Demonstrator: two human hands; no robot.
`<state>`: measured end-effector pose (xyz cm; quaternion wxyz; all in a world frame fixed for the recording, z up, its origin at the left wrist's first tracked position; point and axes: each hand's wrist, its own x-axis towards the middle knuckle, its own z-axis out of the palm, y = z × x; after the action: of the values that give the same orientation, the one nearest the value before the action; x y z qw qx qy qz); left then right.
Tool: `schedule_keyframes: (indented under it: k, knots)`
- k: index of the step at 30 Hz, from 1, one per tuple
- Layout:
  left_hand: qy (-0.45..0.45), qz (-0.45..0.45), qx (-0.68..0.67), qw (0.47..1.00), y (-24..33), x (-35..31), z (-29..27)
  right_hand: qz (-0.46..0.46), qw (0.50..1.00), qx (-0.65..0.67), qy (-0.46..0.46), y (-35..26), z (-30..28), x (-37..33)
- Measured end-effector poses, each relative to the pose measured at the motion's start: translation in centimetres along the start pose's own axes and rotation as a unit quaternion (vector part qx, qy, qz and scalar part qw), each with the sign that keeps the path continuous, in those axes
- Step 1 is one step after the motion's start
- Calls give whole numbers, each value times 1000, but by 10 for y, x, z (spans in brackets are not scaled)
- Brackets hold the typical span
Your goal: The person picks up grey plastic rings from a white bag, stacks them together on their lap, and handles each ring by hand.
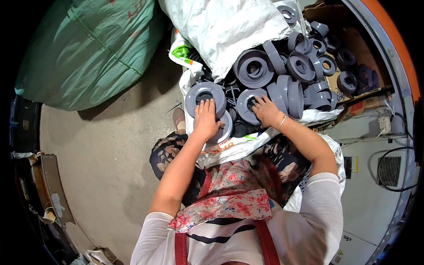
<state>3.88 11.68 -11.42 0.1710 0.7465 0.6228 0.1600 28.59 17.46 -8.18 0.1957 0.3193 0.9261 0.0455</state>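
My left hand (206, 118) lies palm down with its fingers stretched over the lower rim of a grey plastic flanged ring (191, 100), near the dark hole in its middle. The thumb points right, above a second grey ring (227, 123) partly under the hand. To the right, my right hand (267, 110) has its fingers apart on another grey flanged ring (244, 107), with fingertips at the dark centre hole. Neither ring looks lifted. Black round parts (239, 128) sit between and below the rings, in the mouth of a white woven sack (226, 153).
Many more grey rings (301, 67) are heaped to the right, some spilling toward a cardboard box (370, 91). A white sack (229, 31) covers the far side. A large green sack (92, 53) stands at the far left. A grey cabinet (371, 154) is at the right.
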Motion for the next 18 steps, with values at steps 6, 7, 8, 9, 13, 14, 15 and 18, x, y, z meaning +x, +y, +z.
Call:
schedule_keyframes:
  k: [6, 7, 8, 9, 13, 14, 15, 18]
  knots:
    - [71, -79, -276, 955, -29, 24, 21, 146, 938, 280, 146, 17, -9, 7]
    - [39, -141, -360, 921, -20, 28, 7, 219, 885, 353, 212, 23, -11, 8]
    - [6, -202, -439, 875, -12, 32, -8, 288, 816, 419, 274, 33, -15, 9]
    - [-24, -264, -511, 818, -8, 31, -20, 292, 764, 493, 296, 40, -26, 9]
    - [277, -107, -590, 751, 5, 37, 1, 211, 410, 809, 366, 29, -77, 20]
    - [213, -114, -670, 702, 10, 36, -5, 186, 325, 857, 355, 25, -85, 19]
    - [147, -120, -740, 645, 13, 35, -10, 144, 277, 903, 294, 26, -81, 20]
    - [45, -127, -840, 525, 16, 32, -28, 83, 230, 955, 170, 11, -68, 39]
